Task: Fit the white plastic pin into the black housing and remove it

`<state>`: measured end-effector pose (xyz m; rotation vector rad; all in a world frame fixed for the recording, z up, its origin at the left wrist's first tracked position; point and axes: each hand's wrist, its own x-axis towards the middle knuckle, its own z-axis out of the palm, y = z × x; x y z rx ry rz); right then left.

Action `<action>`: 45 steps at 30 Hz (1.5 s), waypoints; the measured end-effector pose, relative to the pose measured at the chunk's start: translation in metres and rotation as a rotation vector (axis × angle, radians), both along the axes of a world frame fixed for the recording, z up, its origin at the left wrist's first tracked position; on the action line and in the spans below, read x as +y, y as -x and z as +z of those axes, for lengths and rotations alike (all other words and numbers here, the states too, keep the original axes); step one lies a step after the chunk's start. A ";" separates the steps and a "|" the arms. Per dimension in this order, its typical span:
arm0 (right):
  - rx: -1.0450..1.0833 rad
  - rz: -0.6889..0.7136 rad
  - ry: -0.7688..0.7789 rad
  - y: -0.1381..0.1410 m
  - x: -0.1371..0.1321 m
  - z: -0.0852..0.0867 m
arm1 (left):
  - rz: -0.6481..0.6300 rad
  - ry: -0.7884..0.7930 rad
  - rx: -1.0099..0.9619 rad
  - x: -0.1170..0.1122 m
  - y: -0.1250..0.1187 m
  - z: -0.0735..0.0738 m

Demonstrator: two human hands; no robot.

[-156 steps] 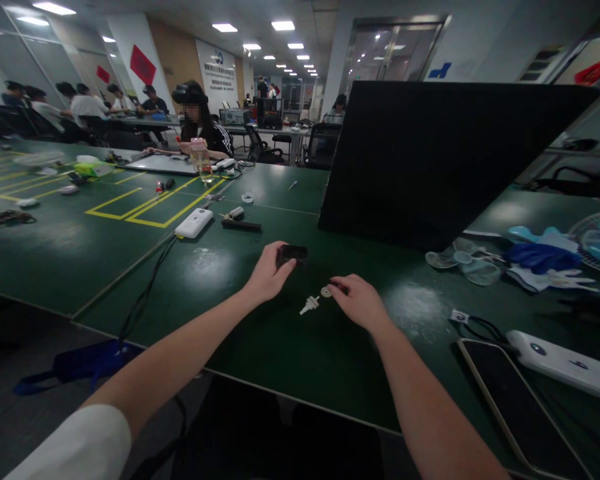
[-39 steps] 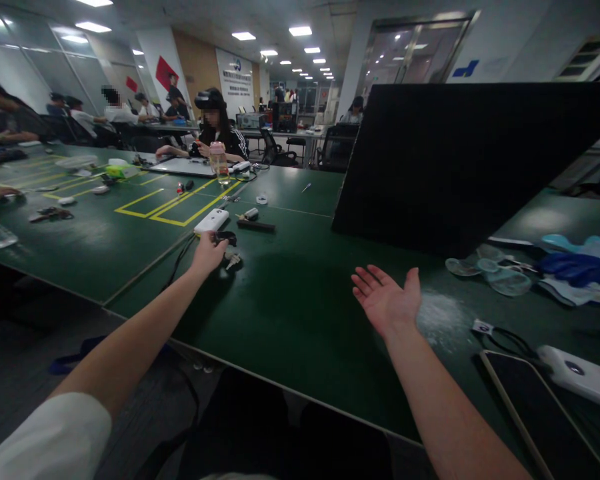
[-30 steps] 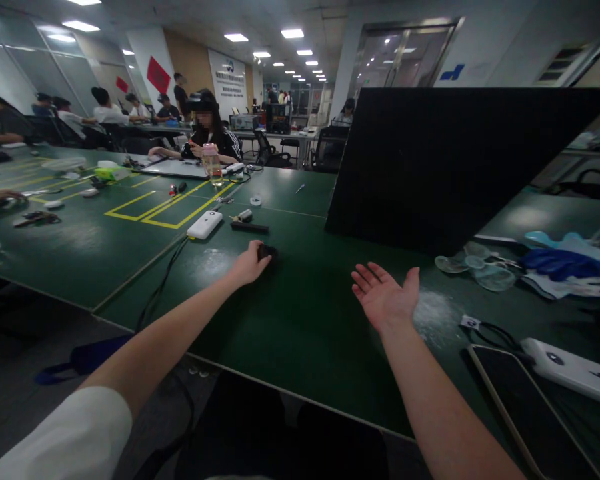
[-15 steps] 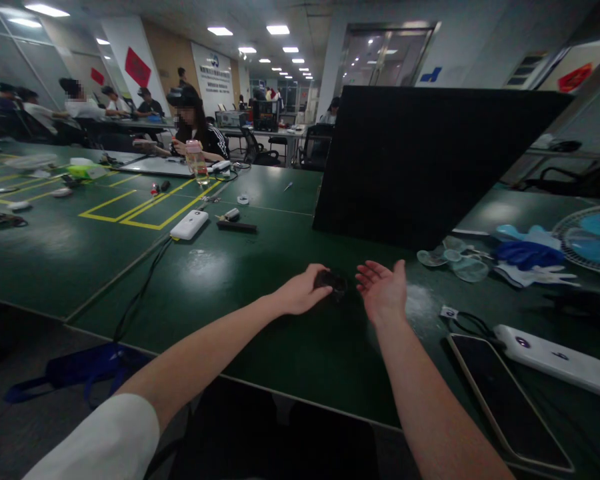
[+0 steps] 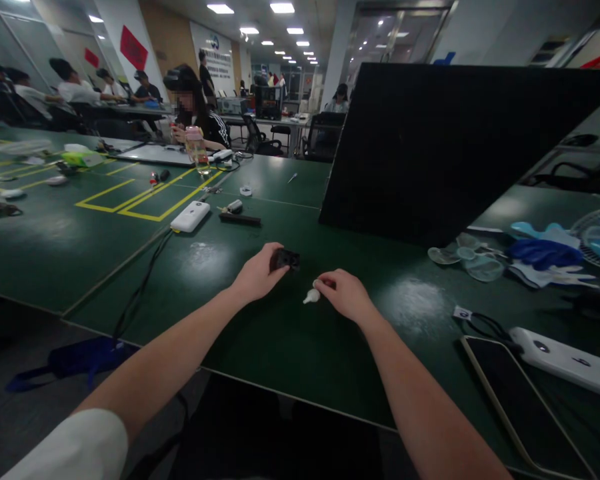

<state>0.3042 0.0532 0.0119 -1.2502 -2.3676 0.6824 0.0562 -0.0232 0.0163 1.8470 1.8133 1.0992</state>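
In the head view my left hand (image 5: 260, 272) is closed around a small black block-like part (image 5: 287, 259), held low over the green table. Its far end sticks out past my fingertips, and its exact kind is hard to make out. To the right, the thumb and fingers of my right hand (image 5: 346, 293) pinch a small white piece with a narrow tip (image 5: 311, 296), which points left and toward me. A short gap separates the white piece from the black part.
A large black panel (image 5: 440, 153) stands tilted behind my hands. On the right lie clear fan blades (image 5: 473, 257), gloves (image 5: 545, 255), a phone (image 5: 520, 400) and a white power bank (image 5: 570, 360). Another white power bank (image 5: 191, 217) with a cable lies left. A co-worker (image 5: 195, 110) sits across the table.
My right hand was open, palm up and fingers spread; now it is turned over and pinches the white piece. My left hand has shifted left with the black part.
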 end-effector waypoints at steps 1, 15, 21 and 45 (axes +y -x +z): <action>0.006 -0.026 0.023 -0.002 0.001 0.001 | -0.014 0.010 0.017 -0.002 -0.004 0.002; 0.164 0.125 -0.404 0.027 -0.038 0.023 | -0.210 0.008 0.131 -0.005 -0.025 0.010; 0.149 -0.022 -0.513 0.018 -0.035 0.025 | -0.209 0.027 0.047 -0.006 -0.023 0.007; -0.297 0.254 0.092 -0.011 -0.040 0.036 | 0.019 0.119 0.032 -0.001 -0.014 0.000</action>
